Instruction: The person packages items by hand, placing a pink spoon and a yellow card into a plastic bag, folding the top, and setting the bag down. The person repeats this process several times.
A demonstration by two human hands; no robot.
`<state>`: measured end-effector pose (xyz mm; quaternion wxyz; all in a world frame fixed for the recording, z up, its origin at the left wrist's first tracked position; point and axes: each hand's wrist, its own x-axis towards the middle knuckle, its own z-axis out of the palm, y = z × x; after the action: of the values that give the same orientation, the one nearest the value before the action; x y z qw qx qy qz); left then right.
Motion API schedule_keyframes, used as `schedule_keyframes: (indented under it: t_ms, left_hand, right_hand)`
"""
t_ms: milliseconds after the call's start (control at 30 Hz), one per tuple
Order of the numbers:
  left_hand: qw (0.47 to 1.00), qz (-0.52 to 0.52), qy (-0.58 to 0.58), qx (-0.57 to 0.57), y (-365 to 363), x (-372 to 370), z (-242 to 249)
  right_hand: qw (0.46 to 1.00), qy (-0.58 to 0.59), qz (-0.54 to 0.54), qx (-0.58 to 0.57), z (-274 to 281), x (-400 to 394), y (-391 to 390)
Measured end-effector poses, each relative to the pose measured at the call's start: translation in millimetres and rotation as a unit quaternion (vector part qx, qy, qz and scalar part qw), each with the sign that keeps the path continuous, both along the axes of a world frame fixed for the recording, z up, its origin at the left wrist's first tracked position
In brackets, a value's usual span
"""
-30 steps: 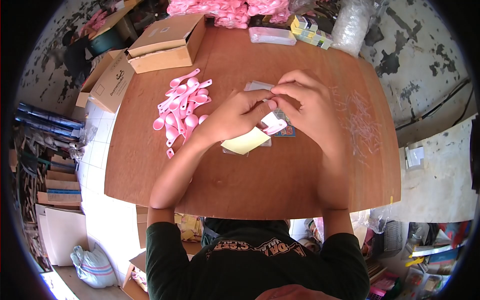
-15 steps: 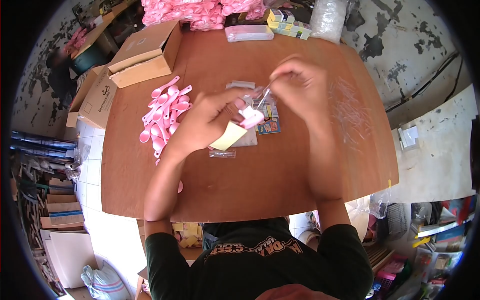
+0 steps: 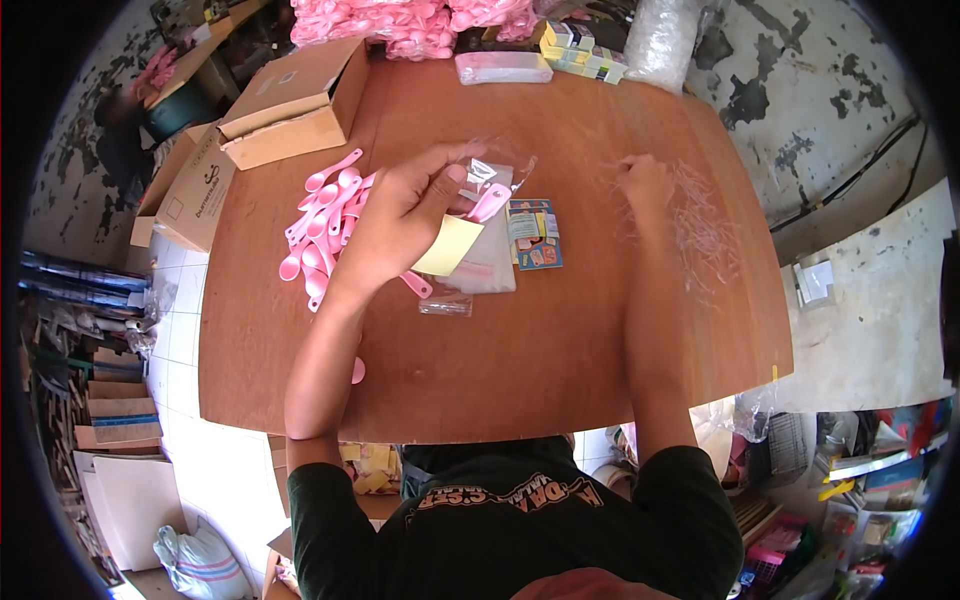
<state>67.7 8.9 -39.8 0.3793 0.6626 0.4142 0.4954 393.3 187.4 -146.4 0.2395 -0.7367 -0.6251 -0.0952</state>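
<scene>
My left hand is closed on a pink plastic spoon, a pale yellow paper slip and a clear plastic bag. The spoon's handle end points up and right; my fingers hide much of it. Below them lies a stack of clear bags, beside printed blue cards. A heap of pink spoons lies just left of my left wrist. Away to the right, my right hand is at the left edge of a scatter of thin clear plastic strips; its fingers are smeared by motion.
A cardboard box stands at the table's back left. Along the back are bagged pink spoons, a clear tray-like pack, yellow bundles and a plastic roll. Another person is at far left.
My right hand has moved from the clear bag at my left hand out to the plastic strips on the right. My left hand keeps its hold, shifted slightly up and left.
</scene>
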Motion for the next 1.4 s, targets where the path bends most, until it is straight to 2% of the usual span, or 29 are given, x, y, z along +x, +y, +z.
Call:
schedule_keyframes:
  t_ms: [67, 133, 167, 233, 267, 333, 367, 433, 467, 533, 567, 633, 767, 833, 867, 900, 967, 1000, 1067, 1100, 1133, 1167, 1233, 1267, 1400]
  left_hand:
    - [1.0, -0.004, 0.002, 0.009, 1, 0, -4]
    - [0.999, -0.018, -0.006, 0.029, 3, 0, -8]
    - [0.999, -0.016, -0.007, 0.028, 3, 0, -8]
    - [1.0, -0.015, -0.01, 0.02, 4, 0, -7]
    - [1.0, -0.015, -0.011, 0.02, 6, 0, -9]
    - [0.999, -0.021, -0.031, 0.011, 10, 0, -16]
    - [0.999, -0.021, -0.031, 0.011, 10, 1, -17]
    - [0.996, -0.03, -0.075, -0.039, 10, 3, -17]
    - [0.996, -0.029, -0.075, -0.038, 12, 4, -19]
    - [0.99, -0.072, -0.121, -0.03, 15, 6, -24]
    - [0.99, -0.071, -0.121, -0.03, 14, 8, -24]
    - [0.983, -0.091, -0.159, -0.032, 13, 13, -23]
    - [0.981, -0.107, -0.159, -0.035, 11, 15, -24]
    - [0.985, -0.071, -0.151, 0.03, 6, 15, -20]
    - [0.986, -0.068, -0.152, 0.03, 5, 13, -18]
    - [0.988, -0.031, -0.142, 0.049, 4, 12, -15]
    - [0.989, 0.008, -0.133, 0.066, 2, 9, -13]
    - [0.99, 0.019, -0.123, 0.067, 2, 9, -13]
    - [0.991, 0.029, -0.112, 0.07, 5, 7, -13]
    - [0.996, 0.019, -0.049, 0.073, 10, 5, -18]
    - [0.997, 0.01, 0.014, 0.07, 9, 4, -21]
    - [0.998, 0.014, 0.013, 0.066, 7, 4, -25]
    - [0.993, -0.026, 0.072, 0.086, 6, 8, -26]
    - [0.989, -0.045, 0.104, 0.09, 4, 10, -27]
    - [0.99, -0.098, 0.101, 0.007, -2, 15, -17]
  right_hand:
    - [0.999, -0.032, 0.003, -0.042, -11, 2, 5]
    - [0.99, -0.034, 0.119, -0.063, -14, 15, 7]
    - [0.99, -0.034, 0.12, -0.063, -11, 21, 10]
    - [0.97, 0.129, 0.182, -0.093, -1, 30, 18]
    - [0.97, 0.129, 0.182, -0.094, 13, 25, 11]
    - [0.936, 0.251, 0.246, -0.029, 44, 15, -5]
    - [0.936, 0.251, 0.245, -0.029, 56, 7, -13]
    - [0.862, 0.366, 0.35, -0.017, 77, -13, -30]
    - [0.862, 0.366, 0.351, -0.017, 92, -26, -46]
    - [0.798, 0.386, 0.447, -0.115, 117, -53, -81]
    - [0.798, 0.386, 0.448, -0.115, 121, -65, -91]
    - [0.745, 0.296, 0.591, -0.092, 124, -84, -105]
    - [0.764, 0.293, 0.571, -0.064, 122, -116, -130]
    - [0.79, 0.407, 0.455, 0.048, 136, -125, -155]
    - [0.796, 0.411, 0.416, 0.155, 135, -130, -162]
    - [0.795, 0.411, 0.419, 0.153, 138, -130, -159]
    - [0.804, 0.156, 0.459, 0.345, 146, -124, -147]
    - [0.828, 0.169, 0.474, 0.246, 135, -122, -134]
    - [0.834, 0.17, 0.471, 0.233, 129, -121, -133]
    - [0.838, 0.17, 0.469, 0.22, 130, -123, -132]
    - [0.83, 0.219, 0.47, 0.206, 132, -124, -136]
    - [0.829, 0.221, 0.472, 0.202, 131, -124, -137]
    - [0.822, 0.296, 0.461, 0.156, 132, -122, -136]
    - [0.821, 0.367, 0.433, 0.053, 136, -121, -146]
    - [0.808, 0.376, 0.451, 0.036, 135, -119, -150]
